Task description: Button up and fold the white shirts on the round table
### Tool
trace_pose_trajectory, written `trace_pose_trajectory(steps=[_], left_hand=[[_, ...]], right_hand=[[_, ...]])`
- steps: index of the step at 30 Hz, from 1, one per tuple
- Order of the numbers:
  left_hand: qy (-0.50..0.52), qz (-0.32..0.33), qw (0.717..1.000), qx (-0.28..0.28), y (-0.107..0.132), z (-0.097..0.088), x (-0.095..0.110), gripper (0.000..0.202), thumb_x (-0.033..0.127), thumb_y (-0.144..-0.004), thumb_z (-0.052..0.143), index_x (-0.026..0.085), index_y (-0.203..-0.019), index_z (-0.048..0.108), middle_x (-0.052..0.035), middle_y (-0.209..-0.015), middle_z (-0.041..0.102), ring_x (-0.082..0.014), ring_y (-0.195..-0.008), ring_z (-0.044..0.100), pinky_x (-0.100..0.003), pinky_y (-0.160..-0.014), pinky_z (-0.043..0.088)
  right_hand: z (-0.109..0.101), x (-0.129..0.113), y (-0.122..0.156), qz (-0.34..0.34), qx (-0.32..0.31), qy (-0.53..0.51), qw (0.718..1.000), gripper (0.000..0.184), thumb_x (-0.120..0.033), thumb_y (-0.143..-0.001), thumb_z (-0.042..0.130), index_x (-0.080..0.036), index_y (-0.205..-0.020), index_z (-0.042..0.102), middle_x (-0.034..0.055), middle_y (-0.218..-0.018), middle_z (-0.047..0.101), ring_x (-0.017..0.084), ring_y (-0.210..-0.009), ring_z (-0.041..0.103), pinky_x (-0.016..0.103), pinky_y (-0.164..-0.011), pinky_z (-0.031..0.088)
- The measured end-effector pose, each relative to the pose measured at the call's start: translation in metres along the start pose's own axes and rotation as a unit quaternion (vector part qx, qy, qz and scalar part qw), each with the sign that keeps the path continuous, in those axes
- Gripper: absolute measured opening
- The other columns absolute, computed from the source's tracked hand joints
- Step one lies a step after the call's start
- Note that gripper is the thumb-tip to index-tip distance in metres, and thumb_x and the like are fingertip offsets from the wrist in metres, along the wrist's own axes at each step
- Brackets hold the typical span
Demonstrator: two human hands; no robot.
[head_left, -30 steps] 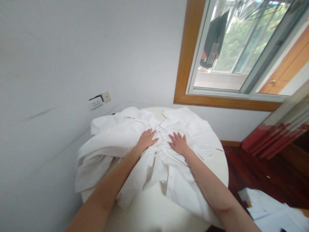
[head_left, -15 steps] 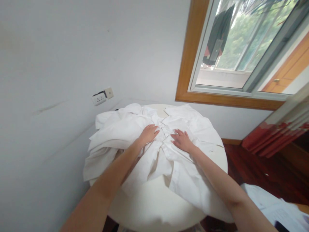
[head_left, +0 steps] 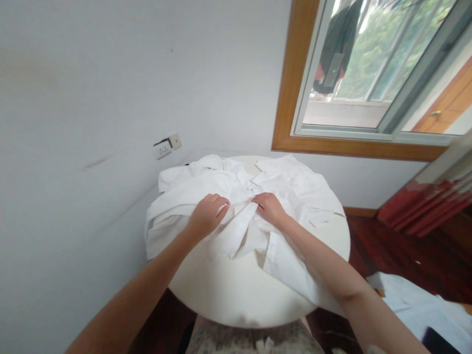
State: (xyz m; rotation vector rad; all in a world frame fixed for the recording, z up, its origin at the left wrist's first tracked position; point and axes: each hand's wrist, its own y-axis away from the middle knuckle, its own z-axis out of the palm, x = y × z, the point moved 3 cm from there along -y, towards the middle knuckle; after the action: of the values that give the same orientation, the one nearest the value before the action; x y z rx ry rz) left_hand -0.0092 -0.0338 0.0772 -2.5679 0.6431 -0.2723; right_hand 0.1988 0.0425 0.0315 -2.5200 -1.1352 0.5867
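Observation:
A rumpled white shirt (head_left: 287, 268) is spread over the round white table (head_left: 228, 295), with its front edge and what looks like a button strip towards me. My left hand (head_left: 209, 214) grips a bit of the cloth left of the middle, fingers curled and thumb pressed in. On the other side of the folds, my right hand (head_left: 271, 209) pinches the shirt's edge between thumb and fingers, and a band of cloth stretches between both hands. Part of the shirt lies under my right forearm and hangs past the table's front right edge.
The wall with a power socket (head_left: 162, 149) stands close behind and left of the table. A wood-framed window (head_left: 350, 146) is at the back right, with a red and beige curtain (head_left: 413, 206) beside it. More white cloth (head_left: 413, 300) lies lower right, near a dark flat object.
Both hands have gone from lying flat on the shirt to gripping it. My left hand has moved left and nearer to me, and the cloth between the hands has been drawn up.

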Motion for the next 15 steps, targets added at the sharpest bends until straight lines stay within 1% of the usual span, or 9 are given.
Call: trace_pose_trajectory(steps=[2, 4, 5, 7, 9, 11, 12, 13, 15], left_hand=[[0.012, -0.020, 1.000, 0.002, 0.027, -0.012, 0.010, 0.025, 0.036, -0.092, 0.045, 0.018, -0.084, 0.061, -0.0058, -0.085, 0.064, -0.0202, -0.085, 0.057, -0.037, -0.083, 0.045], [0.015, -0.041, 0.999, -0.011, 0.055, -0.018, 0.022, 0.027, 0.045, -0.088, 0.051, 0.019, -0.084, 0.060, -0.0053, -0.086, 0.063, -0.0209, -0.086, 0.056, -0.037, -0.082, 0.046], [0.016, -0.044, 0.999, -0.023, 0.068, -0.018, 0.029, 0.029, 0.047, -0.087, 0.053, 0.019, -0.086, 0.060, -0.0053, -0.088, 0.063, -0.0212, -0.088, 0.056, -0.037, -0.083, 0.046], [0.020, -0.037, 0.998, -0.052, 0.093, -0.015, 0.043, 0.031, 0.048, -0.086, 0.054, 0.019, -0.096, 0.061, -0.0063, -0.098, 0.063, -0.0222, -0.095, 0.057, -0.038, -0.087, 0.046], [0.018, -0.023, 0.997, -0.065, 0.113, -0.007, 0.054, 0.041, 0.049, -0.083, 0.057, 0.018, -0.111, 0.058, -0.0091, -0.111, 0.061, -0.0248, -0.106, 0.054, -0.041, -0.094, 0.045], [0.004, -0.010, 0.999, -0.052, 0.128, 0.002, 0.059, 0.051, 0.048, -0.081, 0.059, 0.016, -0.121, 0.052, -0.0126, -0.121, 0.058, -0.0281, -0.116, 0.050, -0.045, -0.101, 0.042], [-0.004, -0.005, 0.999, -0.042, 0.133, 0.007, 0.060, 0.049, 0.044, -0.083, 0.058, 0.016, -0.122, 0.051, -0.0137, -0.123, 0.057, -0.0290, -0.118, 0.049, -0.046, -0.102, 0.041], [-0.013, -0.003, 0.999, -0.032, 0.136, 0.011, 0.059, 0.044, 0.039, -0.085, 0.056, 0.016, -0.122, 0.052, -0.0142, -0.123, 0.058, -0.0289, -0.119, 0.049, -0.046, -0.103, 0.041], [-0.028, 0.003, 0.999, -0.023, 0.136, 0.016, 0.055, 0.031, 0.028, -0.088, 0.048, 0.017, -0.116, 0.054, -0.0131, -0.117, 0.061, -0.0270, -0.114, 0.053, -0.046, -0.102, 0.042]], right_hand=[[-0.004, 0.006, 0.006, 0.016, 0.010, -0.008, 1.000, 0.029, -0.008, -0.082, 0.048, -0.018, -0.100, 0.069, 0.0073, -0.102, 0.071, 0.020, -0.101, 0.062, 0.032, -0.092, 0.043], [-0.011, 0.005, 0.015, -0.007, -0.007, -0.018, 1.000, 0.032, -0.008, -0.082, 0.048, -0.018, -0.106, 0.068, 0.0074, -0.109, 0.070, 0.020, -0.108, 0.059, 0.033, -0.096, 0.043], [-0.016, 0.001, 0.021, -0.025, -0.018, -0.025, 0.999, 0.034, -0.009, -0.083, 0.049, -0.018, -0.110, 0.067, 0.0076, -0.113, 0.069, 0.020, -0.112, 0.058, 0.035, -0.098, 0.042], [-0.032, -0.011, 0.038, -0.051, -0.028, -0.040, 0.998, 0.036, -0.014, -0.086, 0.048, -0.018, -0.119, 0.062, 0.0088, -0.120, 0.065, 0.021, -0.116, 0.056, 0.037, -0.100, 0.042], [-0.052, -0.026, 0.061, -0.048, -0.020, -0.051, 0.997, 0.036, -0.019, -0.090, 0.046, -0.018, -0.124, 0.059, 0.0098, -0.122, 0.064, 0.021, -0.115, 0.057, 0.038, -0.099, 0.043], [-0.070, -0.042, 0.090, -0.031, -0.027, -0.054, 0.998, 0.033, -0.025, -0.093, 0.044, -0.020, -0.120, 0.061, 0.0076, -0.119, 0.066, 0.020, -0.111, 0.059, 0.037, -0.097, 0.044], [-0.077, -0.050, 0.105, -0.019, -0.040, -0.051, 0.998, 0.031, -0.029, -0.094, 0.044, -0.021, -0.117, 0.063, 0.0067, -0.115, 0.068, 0.020, -0.107, 0.061, 0.036, -0.095, 0.045], [-0.083, -0.056, 0.120, 0.001, -0.050, -0.044, 0.998, 0.031, -0.033, -0.095, 0.044, -0.022, -0.115, 0.064, 0.0066, -0.113, 0.069, 0.021, -0.104, 0.062, 0.036, -0.093, 0.046], [-0.089, -0.067, 0.150, 0.041, -0.052, -0.010, 0.998, 0.039, -0.042, -0.092, 0.048, -0.022, -0.124, 0.059, 0.0084, -0.120, 0.065, 0.024, -0.108, 0.061, 0.039, -0.093, 0.047]])
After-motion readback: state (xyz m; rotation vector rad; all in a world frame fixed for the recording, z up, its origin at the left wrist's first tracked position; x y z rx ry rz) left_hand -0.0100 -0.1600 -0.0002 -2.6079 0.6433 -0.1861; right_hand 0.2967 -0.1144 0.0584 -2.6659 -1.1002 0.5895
